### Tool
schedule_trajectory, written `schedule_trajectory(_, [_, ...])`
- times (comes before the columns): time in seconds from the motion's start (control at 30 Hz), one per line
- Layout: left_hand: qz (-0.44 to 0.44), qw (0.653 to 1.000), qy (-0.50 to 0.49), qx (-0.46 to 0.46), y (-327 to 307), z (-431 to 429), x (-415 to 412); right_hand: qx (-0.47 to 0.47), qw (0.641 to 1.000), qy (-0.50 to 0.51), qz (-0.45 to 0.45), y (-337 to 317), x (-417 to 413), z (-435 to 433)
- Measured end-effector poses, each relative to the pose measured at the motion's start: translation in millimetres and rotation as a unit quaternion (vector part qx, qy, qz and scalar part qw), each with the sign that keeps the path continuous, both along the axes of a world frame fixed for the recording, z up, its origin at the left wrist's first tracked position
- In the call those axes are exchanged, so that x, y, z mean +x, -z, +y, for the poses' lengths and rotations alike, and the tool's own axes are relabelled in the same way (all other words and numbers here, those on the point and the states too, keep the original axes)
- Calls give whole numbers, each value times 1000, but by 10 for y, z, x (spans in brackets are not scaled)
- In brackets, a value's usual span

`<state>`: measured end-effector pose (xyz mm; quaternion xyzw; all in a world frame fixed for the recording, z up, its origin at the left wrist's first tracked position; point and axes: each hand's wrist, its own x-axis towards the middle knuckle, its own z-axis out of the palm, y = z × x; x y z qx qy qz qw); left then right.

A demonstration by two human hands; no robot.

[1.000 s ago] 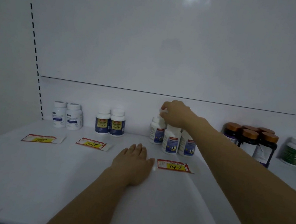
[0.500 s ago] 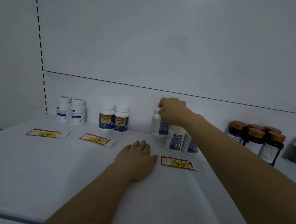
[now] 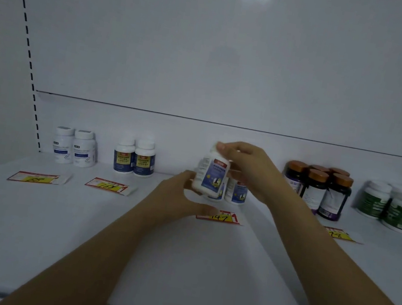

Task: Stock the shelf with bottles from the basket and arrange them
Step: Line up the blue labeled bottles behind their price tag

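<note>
A white bottle with a blue label (image 3: 210, 176) is lifted and tilted above the white shelf (image 3: 179, 253). My right hand (image 3: 247, 167) grips it by the cap from above. My left hand (image 3: 180, 196) cups its lower side, thumb below and fingers curled round it. Behind it stand two more bottles of the same kind (image 3: 235, 191), partly hidden. The basket is out of view.
Along the back wall stand two white bottles (image 3: 74, 146), two blue-and-yellow bottles (image 3: 134, 156), dark bottles with brown caps (image 3: 319, 191) and green-labelled bottles (image 3: 395, 207). Price tags (image 3: 108, 186) lie in front of each group, one marked 147 (image 3: 221, 216).
My right hand has lifted one bottle off the shelf and brought it forward. My left hand rose from lying flat on the shelf and took hold of the bottle's lower side.
</note>
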<state>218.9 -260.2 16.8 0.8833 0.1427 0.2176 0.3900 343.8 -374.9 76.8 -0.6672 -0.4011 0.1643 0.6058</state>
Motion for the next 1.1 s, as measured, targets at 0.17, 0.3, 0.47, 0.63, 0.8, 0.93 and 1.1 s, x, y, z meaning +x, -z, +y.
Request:
schedule_trajectory(0.17, [-8, 999, 14, -51, -24, -11, 26, -25, 999, 17, -38, 68, -1, 45])
schedule_trajectory(0.3, [-6, 997, 25, -75, -39, -22, 6, -18, 1000, -20, -4, 81, 12, 41])
schedule_trajectory(0.47, [2, 996, 30, -79, -32, -37, -15, -12, 999, -31, -5, 128, 18, 22])
schedule_trajectory(0.63, [9, 996, 31, -82, -30, -53, 2, -2, 999, -41, 3, 152, 42, 5])
schedule_trajectory(0.8, [4, 996, 35, -76, -21, -36, 2, 2, 999, -44, 6, 159, 44, 3])
schedule_trajectory(0.93, [-2, 996, 36, -87, -17, -27, -3, 5, 999, -44, 10, 154, 28, -2])
schedule_trajectory(1.1, [-7, 996, 27, -80, -30, -23, -8, -9, 1000, -14, -16, 139, -22, -3])
